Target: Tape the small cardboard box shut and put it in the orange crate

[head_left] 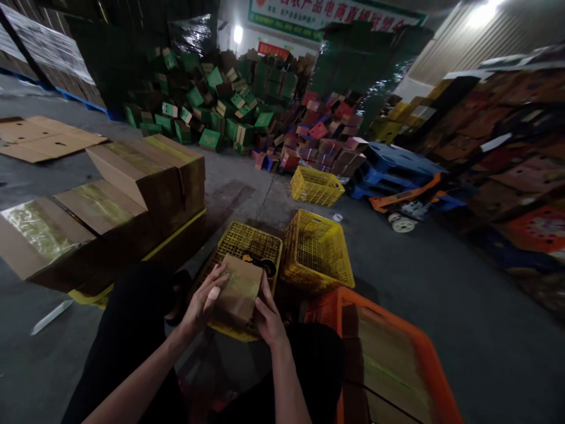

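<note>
A small brown cardboard box (241, 288) with clear tape across its top lies between my hands, over an upturned yellow plastic crate (242, 232). My left hand (203, 303) grips the box's left side, its fingers reaching onto the top. On the right side, my right hand (269, 315) holds the box with thumb and fingers along the edge. Just behind the box, a tape dispenser (265, 265) with an orange-yellow part and a dark roll rests on the crate. The box's underside is hidden.
Taped cartons (106, 203) stand in yellow crates at left. A yellow crate (318, 250) stands right of the work crate, another (316, 185) farther back. An orange crate (424, 347) by my right knee holds cartons. Behind are heaped boxes (220, 112), blue pallets (392, 162) and a pallet jack (406, 200).
</note>
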